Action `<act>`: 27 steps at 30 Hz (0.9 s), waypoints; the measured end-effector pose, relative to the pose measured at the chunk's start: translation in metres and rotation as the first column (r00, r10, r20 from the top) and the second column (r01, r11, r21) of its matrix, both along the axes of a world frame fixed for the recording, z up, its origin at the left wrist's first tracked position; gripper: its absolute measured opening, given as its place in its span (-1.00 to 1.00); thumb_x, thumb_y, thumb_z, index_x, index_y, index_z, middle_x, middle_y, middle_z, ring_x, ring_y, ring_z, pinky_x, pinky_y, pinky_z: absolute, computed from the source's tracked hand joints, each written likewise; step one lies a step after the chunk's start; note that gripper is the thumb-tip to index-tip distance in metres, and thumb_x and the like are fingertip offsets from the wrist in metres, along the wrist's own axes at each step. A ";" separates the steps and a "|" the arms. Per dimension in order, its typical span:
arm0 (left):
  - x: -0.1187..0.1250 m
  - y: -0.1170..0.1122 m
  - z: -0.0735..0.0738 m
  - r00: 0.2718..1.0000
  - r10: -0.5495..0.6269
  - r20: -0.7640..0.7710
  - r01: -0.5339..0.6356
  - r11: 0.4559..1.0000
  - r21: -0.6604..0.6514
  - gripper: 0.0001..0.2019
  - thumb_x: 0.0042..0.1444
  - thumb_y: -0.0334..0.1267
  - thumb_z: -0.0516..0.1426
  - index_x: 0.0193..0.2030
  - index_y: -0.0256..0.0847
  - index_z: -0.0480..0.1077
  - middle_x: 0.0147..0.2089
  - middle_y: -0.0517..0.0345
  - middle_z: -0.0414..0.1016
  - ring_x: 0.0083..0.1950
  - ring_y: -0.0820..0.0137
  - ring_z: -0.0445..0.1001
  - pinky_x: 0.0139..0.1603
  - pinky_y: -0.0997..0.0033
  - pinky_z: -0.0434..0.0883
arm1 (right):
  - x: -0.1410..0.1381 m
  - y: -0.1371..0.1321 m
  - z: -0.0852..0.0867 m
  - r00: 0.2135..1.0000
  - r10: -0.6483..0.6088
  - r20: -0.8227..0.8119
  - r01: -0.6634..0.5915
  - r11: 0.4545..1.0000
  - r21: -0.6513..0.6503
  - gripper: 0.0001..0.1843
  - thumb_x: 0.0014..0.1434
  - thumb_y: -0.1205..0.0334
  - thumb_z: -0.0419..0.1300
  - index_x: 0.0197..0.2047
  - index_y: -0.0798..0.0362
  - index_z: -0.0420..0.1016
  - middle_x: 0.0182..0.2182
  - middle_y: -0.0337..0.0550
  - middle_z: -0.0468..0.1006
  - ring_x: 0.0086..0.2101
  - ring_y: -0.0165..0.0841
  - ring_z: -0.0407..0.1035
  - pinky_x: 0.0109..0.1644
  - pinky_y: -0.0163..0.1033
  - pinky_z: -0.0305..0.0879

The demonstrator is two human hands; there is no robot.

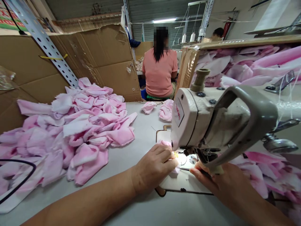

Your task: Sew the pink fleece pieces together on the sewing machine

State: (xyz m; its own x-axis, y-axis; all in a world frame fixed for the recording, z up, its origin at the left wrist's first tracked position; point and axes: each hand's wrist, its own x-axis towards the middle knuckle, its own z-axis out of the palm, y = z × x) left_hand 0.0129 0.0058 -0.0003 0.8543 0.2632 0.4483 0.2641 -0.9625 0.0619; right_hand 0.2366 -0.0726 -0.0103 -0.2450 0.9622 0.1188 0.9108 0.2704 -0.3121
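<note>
My left hand [152, 166] pinches a small piece of pink fabric [166, 143] on the sewing machine's lit needle plate [182, 160], just in front of the presser foot [188, 152]. Beside the foot, my right hand [207, 179] rests its fingertips close to the needle area, partly behind the cream sewing machine head [211, 125]. What those fingers hold, if anything, is hidden. A large heap of cut pink-and-white fabric pieces [77, 135] lies on the grey tabletop [70, 201] to the left of my left arm.
Two loose pink pieces [166, 110] lie beyond the machine. A cardboard-lined box of pink fabric [246, 66] stands to the right. A black cable [18, 166] crosses the heap's left side. A seated co-worker [160, 72] works ahead, before cardboard sheets [105, 53] and a perforated steel post [42, 40].
</note>
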 end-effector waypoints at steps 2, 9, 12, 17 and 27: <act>0.000 -0.001 0.003 0.999 -0.007 0.032 0.006 1.000 0.015 -0.84 0.26 -0.46 -0.06 -0.24 -0.27 0.32 -0.26 0.06 0.39 -0.21 0.37 0.31 -0.03 0.32 0.25 | -0.002 -0.001 -0.001 1.000 -0.016 -0.008 0.017 1.000 0.011 -0.83 0.22 0.19 0.06 -0.39 -0.04 0.40 -0.48 -0.23 0.47 -0.47 -0.33 0.37 -0.39 -0.24 0.13; 0.003 -0.005 0.002 0.998 0.016 0.062 -0.020 0.997 0.073 -0.85 0.22 -0.47 -0.01 -0.32 -0.23 0.33 -0.36 0.14 0.37 -0.24 0.37 0.31 -0.03 0.27 0.22 | -0.007 -0.003 -0.006 0.996 -0.055 -0.067 0.061 0.995 0.080 -0.67 0.28 0.07 -0.01 -0.48 -0.01 0.30 -0.58 -0.25 0.39 -0.56 -0.37 0.27 -0.45 -0.25 0.00; 0.004 -0.005 0.001 0.999 0.009 0.049 -0.013 0.996 0.093 -0.84 0.23 -0.46 -0.02 -0.30 -0.23 0.34 -0.37 0.16 0.37 -0.30 0.41 0.30 -0.06 0.30 0.21 | -0.007 -0.002 -0.008 0.994 -0.041 -0.106 0.048 0.997 0.065 -0.66 0.28 0.06 -0.02 -0.48 -0.01 0.30 -0.57 -0.25 0.39 -0.55 -0.37 0.27 -0.45 -0.26 0.00; 0.005 -0.005 0.003 1.000 0.009 0.028 -0.012 0.993 0.116 -0.81 0.26 -0.46 -0.06 -0.31 -0.22 0.33 -0.38 0.17 0.38 -0.35 0.42 0.28 -0.14 0.34 0.21 | -0.007 -0.002 -0.008 0.995 -0.042 -0.091 0.050 0.994 0.093 -0.64 0.27 0.07 -0.01 -0.53 -0.01 0.26 -0.61 -0.28 0.32 -0.58 -0.38 0.22 -0.46 -0.25 -0.05; 0.006 0.001 0.001 0.998 0.056 0.013 -0.057 0.985 0.165 -0.83 0.23 -0.42 -0.03 -0.36 -0.25 0.32 -0.45 0.18 0.31 -0.40 0.41 0.25 -0.20 0.37 0.21 | -0.002 0.006 -0.009 0.999 0.033 0.006 -0.033 0.975 0.221 -0.73 0.26 0.20 0.02 -0.45 0.01 0.41 -0.49 -0.17 0.44 -0.46 -0.31 0.33 -0.36 -0.22 0.11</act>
